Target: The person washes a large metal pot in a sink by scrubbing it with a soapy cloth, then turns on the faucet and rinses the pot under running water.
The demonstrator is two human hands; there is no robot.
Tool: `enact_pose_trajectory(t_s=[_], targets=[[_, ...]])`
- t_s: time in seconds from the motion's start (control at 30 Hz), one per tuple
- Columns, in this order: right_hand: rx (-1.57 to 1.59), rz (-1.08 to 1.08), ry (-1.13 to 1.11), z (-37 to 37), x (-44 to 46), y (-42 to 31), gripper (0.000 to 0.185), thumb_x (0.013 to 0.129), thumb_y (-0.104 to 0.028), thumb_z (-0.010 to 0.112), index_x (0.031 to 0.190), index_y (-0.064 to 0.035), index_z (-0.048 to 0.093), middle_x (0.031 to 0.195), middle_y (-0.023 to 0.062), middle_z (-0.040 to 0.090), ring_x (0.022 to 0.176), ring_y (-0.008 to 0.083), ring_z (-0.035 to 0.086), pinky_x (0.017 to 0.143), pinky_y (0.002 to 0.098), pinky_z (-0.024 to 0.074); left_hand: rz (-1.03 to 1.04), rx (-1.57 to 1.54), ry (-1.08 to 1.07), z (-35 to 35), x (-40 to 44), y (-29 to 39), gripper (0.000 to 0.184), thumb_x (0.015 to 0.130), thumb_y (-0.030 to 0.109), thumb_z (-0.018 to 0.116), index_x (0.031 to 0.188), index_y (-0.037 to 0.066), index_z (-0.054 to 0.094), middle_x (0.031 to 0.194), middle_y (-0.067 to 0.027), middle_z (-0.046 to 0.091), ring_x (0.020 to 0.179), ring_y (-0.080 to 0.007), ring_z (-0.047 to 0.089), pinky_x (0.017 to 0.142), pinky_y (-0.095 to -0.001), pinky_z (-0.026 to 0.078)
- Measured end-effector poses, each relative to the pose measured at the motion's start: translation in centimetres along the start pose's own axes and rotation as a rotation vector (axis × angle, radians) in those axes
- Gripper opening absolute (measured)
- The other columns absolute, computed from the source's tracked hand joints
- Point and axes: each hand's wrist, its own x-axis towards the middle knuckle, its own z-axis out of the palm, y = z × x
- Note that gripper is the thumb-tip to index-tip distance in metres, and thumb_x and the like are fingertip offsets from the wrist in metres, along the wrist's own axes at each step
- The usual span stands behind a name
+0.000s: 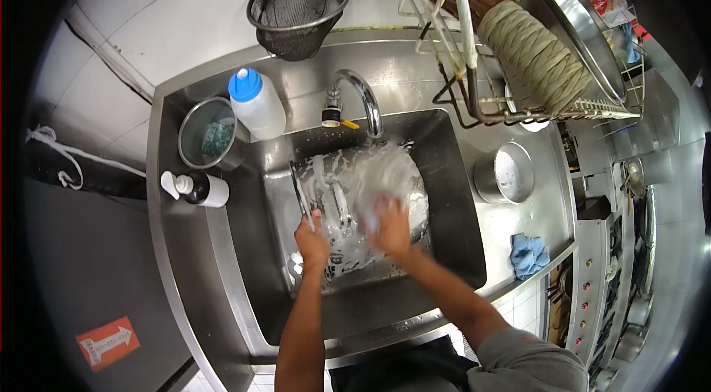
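Observation:
A large metal pot [344, 244], streaked with white suds, lies on its side in the sink [455, 244]. My left hand [312, 242] is closed around the pot's rim at its left end. On the soapy side of the pot, near its rounded right end, is my right hand [391, 229], blurred by motion. Its fingers are bent over something pale and bluish that is too smeared to name. A loop handle [341, 203] stands out from the pot's side between my hands. Behind the pot rises the chrome faucet [363, 88].
Left of the sink stand a metal container with a green scouring pad [217, 138], a blue-capped bottle [259, 111] and a pump bottle [207, 190]. A round metal pan [505, 173] and blue cloth [529, 256] sit right. A strainer [298, 14] and wire rack [474, 88] hang above.

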Motion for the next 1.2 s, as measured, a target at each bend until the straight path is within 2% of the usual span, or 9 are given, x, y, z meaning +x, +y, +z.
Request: enact_pose_trajectory(t_s=[0.13, 0.23, 0.47, 0.6, 0.83, 0.97, 1.07, 1.13, 1.2], targets=[[-0.02, -0.012, 0.044, -2.2, -1.5, 2.5, 0.04, 0.077, -0.028, 0.069, 0.111, -0.0077, 0.062, 0.116, 0.0117, 0.057, 0.105, 0.035, 0.053, 0.087, 0.0521, 0.0394, 0.015, 0.026, 0.003, 0.1, -0.6, -0.7, 0.044, 0.1, 0.037, 0.05, 0.098, -0.005, 0.062, 0.079, -0.019, 0.065, 0.073, -0.0265, 0.059, 0.074, -0.0369, 0.046], [-0.104, 0.533, 0.206, 0.7, 5.0, 9.5, 0.039, 0.079, -0.025, 0.066, 0.113, -0.0064, 0.06, 0.118, 0.0179, 0.054, 0.106, 0.04, 0.049, 0.088, 0.0512, 0.0393, 0.003, 0.04, 0.006, 0.4, -1.4, -1.7, 0.04, 0.1, 0.033, 0.05, 0.096, -0.005, 0.061, 0.076, -0.0191, 0.063, 0.068, -0.0273, 0.057, 0.07, -0.0386, 0.046], [0.049, 0.258, 0.029, 1.5, -6.7, -2.0, 0.042, 0.077, -0.026, 0.069, 0.112, -0.0047, 0.059, 0.126, 0.0221, 0.051, 0.114, 0.0429, 0.044, 0.096, 0.0568, 0.0335, 0.076, 0.035, 0.053, 0.9, -1.5, -1.7, 0.037, 0.1, 0.031, 0.049, 0.092, -0.003, 0.06, 0.071, -0.0212, 0.061, 0.063, -0.0361, 0.056, 0.065, -0.0433, 0.045], [-0.057, 0.729, 0.328, -0.1, 0.1, 7.8, 0.034, 0.09, -0.026, 0.056, 0.11, 0.0011, 0.06, 0.114, 0.0244, 0.055, 0.105, 0.0412, 0.051, 0.091, 0.0532, 0.0374, 0.061, 0.073, 0.05, 0.9, -1.0, -2.1, 0.037, 0.1, 0.031, 0.048, 0.093, -0.003, 0.06, 0.076, -0.0228, 0.063, 0.068, -0.0373, 0.058, 0.067, -0.0425, 0.045], [0.087, 0.25, 0.106, 2.0, -7.1, -2.2, 0.04, 0.077, -0.027, 0.07, 0.11, -0.0067, 0.061, 0.122, 0.0214, 0.051, 0.116, 0.0396, 0.045, 0.093, 0.0569, 0.0347, 0.037, -0.002, 0.028, 0.7, -1.7, -1.8, 0.034, 0.1, 0.028, 0.05, 0.095, -0.004, 0.059, 0.071, -0.0199, 0.06, 0.062, -0.0275, 0.053, 0.064, -0.0392, 0.044], [-0.107, 0.466, 0.323, -0.1, 0.7, 6.4, 0.032, 0.08, -0.026, 0.067, 0.107, -0.0098, 0.065, 0.121, 0.0195, 0.055, 0.113, 0.0377, 0.048, 0.088, 0.0545, 0.0394, 0.012, 0.006, 0.037, 0.9, -1.9, -1.7, 0.033, 0.1, 0.027, 0.051, 0.095, -0.005, 0.059, 0.069, -0.0182, 0.058, 0.063, -0.0222, 0.049, 0.064, -0.0363, 0.043], [-0.33, 0.596, -0.131, 1.3, 9.6, 6.2, 0.032, 0.085, -0.035, 0.058, 0.107, -0.0124, 0.066, 0.122, 0.0157, 0.057, 0.114, 0.0392, 0.049, 0.091, 0.0532, 0.0375, 0.054, -0.131, 0.069, 0.9, -2.2, -0.6, 0.032, 0.1, 0.025, 0.051, 0.09, -0.004, 0.058, 0.068, -0.013, 0.057, 0.065, -0.0184, 0.047, 0.064, -0.0343, 0.043], [-0.113, 0.178, 0.161, 4.9, 6.4, 3.2, 0.032, 0.079, -0.026, 0.064, 0.108, -0.012, 0.064, 0.123, 0.016, 0.055, 0.122, 0.0408, 0.045, 0.096, 0.0565, 0.0358, 0.036, -0.078, 0.038, 0.8, -2.2, -1.3, 0.034, 0.101, 0.027, 0.05, 0.092, -0.004, 0.059, 0.071, -0.0113, 0.059, 0.068, -0.0171, 0.049, 0.066, -0.0339, 0.044], [0.095, 0.021, -0.097, 0.1, 3.8, -1.7, 0.039, 0.074, -0.021, 0.068, 0.111, -0.0126, 0.064, 0.125, 0.0155, 0.054, 0.128, 0.0415, 0.041, 0.101, 0.0567, 0.0344, 0.039, -0.06, 0.017, 0.7, -2.1, -2.3, 0.035, 0.101, 0.029, 0.049, 0.094, -0.004, 0.06, 0.074, -0.0101, 0.061, 0.072, -0.0147, 0.05, 0.07, -0.0331, 0.045]])
